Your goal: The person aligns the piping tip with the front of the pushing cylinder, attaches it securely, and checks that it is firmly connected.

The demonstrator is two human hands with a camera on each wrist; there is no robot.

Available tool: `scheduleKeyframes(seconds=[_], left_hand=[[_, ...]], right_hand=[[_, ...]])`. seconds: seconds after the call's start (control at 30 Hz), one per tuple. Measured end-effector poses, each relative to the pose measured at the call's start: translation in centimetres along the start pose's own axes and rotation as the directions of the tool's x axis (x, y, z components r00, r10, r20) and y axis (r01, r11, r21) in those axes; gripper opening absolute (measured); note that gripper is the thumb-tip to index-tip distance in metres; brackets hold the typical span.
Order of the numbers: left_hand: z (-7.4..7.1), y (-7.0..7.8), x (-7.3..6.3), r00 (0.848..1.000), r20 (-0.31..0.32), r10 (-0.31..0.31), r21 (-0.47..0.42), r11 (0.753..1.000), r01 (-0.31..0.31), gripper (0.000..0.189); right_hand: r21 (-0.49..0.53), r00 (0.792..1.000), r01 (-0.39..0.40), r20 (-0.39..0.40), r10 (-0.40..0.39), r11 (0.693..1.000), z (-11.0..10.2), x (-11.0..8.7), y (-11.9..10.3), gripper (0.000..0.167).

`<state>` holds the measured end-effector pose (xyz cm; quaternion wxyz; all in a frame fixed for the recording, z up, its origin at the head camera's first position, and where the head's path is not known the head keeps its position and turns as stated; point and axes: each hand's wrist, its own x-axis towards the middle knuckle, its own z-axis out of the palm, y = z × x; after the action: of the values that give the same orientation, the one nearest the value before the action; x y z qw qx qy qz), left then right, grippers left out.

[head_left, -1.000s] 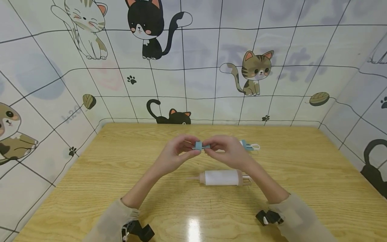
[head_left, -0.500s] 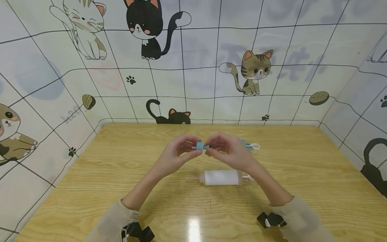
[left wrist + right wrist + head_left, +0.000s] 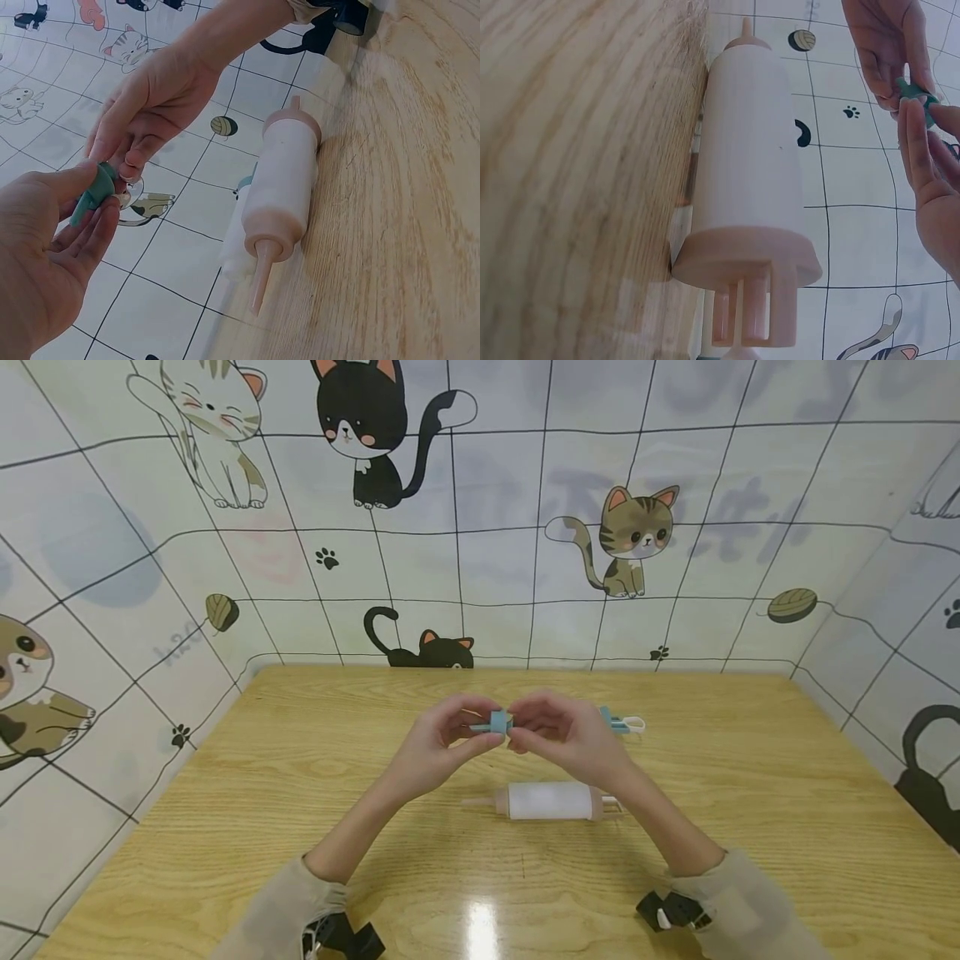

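A small teal collar (image 3: 499, 722) with a thin teal spout (image 3: 479, 727) pointing left is up over the table between both hands. My left hand (image 3: 438, 739) pinches the collar between thumb and fingers. From the other side, my right hand (image 3: 566, 739) grips the flared end of the spout piece with thumb and fingertips, close against the collar. That end is mostly hidden by the fingers. In the left wrist view, the teal nozzle (image 3: 94, 196) sits between the two hands, its tip angled down.
A syringe-like tube with white barrel and pinkish-beige ends (image 3: 549, 801) lies below the hands. Behind the right hand lies a smaller one with a teal end and white loop handle (image 3: 618, 723). The wooden table (image 3: 300, 718) meets a cat-patterned backdrop (image 3: 495, 560).
The hands have drawn closer together. The spout now sticks out further left of the collar, while less of its flared end shows on the right.
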<state>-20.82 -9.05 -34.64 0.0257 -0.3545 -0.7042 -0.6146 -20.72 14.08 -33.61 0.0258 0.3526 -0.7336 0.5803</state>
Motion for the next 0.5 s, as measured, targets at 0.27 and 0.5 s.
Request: scheduleKeyframes(seconds=[0.27, 0.5], left_hand=[[0.24, -0.02, -0.01, 1.0, -0.001, 0.005, -0.036, 0.999, -0.005, 0.032], [0.33, -0.22, -0.02, 1.0, -0.003, 0.015, -0.039, 0.999, -0.016, 0.032]], right_hand=[[0.045, 0.998, -0.049, -0.031, 0.05, 0.998, 0.14, -0.09, -0.04, 0.019], [0.094, 0.998, -0.053, -0.015, 0.054, 0.994, 0.19, 0.02, 0.19, 0.014]])
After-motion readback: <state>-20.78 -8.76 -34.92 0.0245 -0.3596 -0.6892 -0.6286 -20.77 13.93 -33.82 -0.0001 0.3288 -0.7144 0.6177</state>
